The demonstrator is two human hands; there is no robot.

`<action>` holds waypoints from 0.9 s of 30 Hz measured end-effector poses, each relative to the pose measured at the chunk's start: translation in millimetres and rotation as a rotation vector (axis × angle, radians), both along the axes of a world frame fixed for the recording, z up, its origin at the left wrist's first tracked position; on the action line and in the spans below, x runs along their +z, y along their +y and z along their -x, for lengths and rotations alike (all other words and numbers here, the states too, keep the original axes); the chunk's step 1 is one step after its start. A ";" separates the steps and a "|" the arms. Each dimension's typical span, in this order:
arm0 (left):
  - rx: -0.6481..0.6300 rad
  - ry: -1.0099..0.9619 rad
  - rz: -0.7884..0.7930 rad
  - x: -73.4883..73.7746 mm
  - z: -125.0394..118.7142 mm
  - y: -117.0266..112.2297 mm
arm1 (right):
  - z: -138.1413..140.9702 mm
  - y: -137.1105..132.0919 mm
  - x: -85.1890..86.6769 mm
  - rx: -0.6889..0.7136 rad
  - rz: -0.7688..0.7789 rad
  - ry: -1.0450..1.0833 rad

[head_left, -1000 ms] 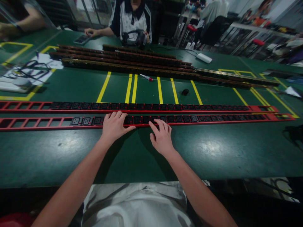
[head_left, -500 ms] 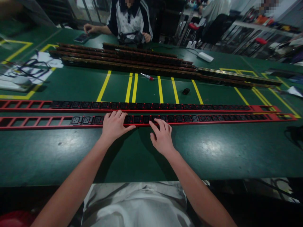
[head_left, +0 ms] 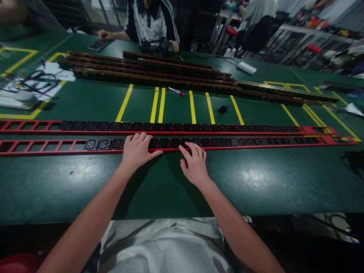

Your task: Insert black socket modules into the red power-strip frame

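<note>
Green surface (head_left: pixel 250 182) w/ yellow tape lines, co-worker (head_left: pixel 148 22) opposite; near red frame (head_left: pixel 170 150) lies lengthwise under both hands, far red frame (head_left: pixel 184 133) just behind; black sockets (head_left: pixel 215 142) fill most of each, approx. 4–5 left-end slots in view unfilled; loose black piece (head_left: pixel 223 109) sits beyond; L hand (head_left: pixel 135 151): fingers laid over near frame, thumb spread sideways, can't tell if gripping; R hand (head_left: pixel 195 161): fingers parted, half-bent, tips at same frame, nothing visibly held; no legible brands, labels or writing.
</note>
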State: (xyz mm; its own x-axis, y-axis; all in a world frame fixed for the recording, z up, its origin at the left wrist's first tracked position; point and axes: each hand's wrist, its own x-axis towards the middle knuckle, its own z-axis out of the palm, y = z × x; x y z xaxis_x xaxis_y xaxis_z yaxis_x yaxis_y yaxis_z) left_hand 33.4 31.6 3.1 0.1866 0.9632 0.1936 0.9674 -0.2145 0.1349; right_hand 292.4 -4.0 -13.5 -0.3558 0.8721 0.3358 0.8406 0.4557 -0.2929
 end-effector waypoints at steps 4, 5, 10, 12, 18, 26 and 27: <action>0.005 -0.016 0.012 0.1 0.3 -0.2 | 0.1 -0.5 0.3 -0.004 0.015 -0.010; 0.005 -0.014 0.012 0.2 0.4 -0.4 | 0.1 -0.6 0.3 -0.004 0.016 -0.009; 0.002 0.008 -0.007 -0.6 1.0 -0.6 | -0.1 -0.9 1.1 -0.003 0.014 0.004; -0.001 0.001 -0.007 -0.9 1.2 -0.5 | -0.2 -0.8 1.5 -0.003 0.018 0.007; 0.009 -0.030 0.005 -1.0 1.1 -0.5 | -0.1 -0.4 1.6 -0.001 0.023 0.024; 0.007 -0.010 0.001 -1.2 1.2 -0.6 | 0.3 -0.3 2.3 -0.002 0.010 0.035; 0.006 -0.001 -0.003 -1.2 1.1 -0.6 | 0.4 -0.3 2.2 -0.003 0.012 0.037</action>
State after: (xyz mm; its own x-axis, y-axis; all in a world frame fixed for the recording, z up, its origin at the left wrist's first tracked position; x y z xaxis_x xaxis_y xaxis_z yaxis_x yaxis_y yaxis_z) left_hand 32.3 31.0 1.9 0.1807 0.9637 0.1964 0.9686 -0.2090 0.1348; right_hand 292.0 -4.3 -11.4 -0.3407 0.8772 0.3383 0.8306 0.4494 -0.3288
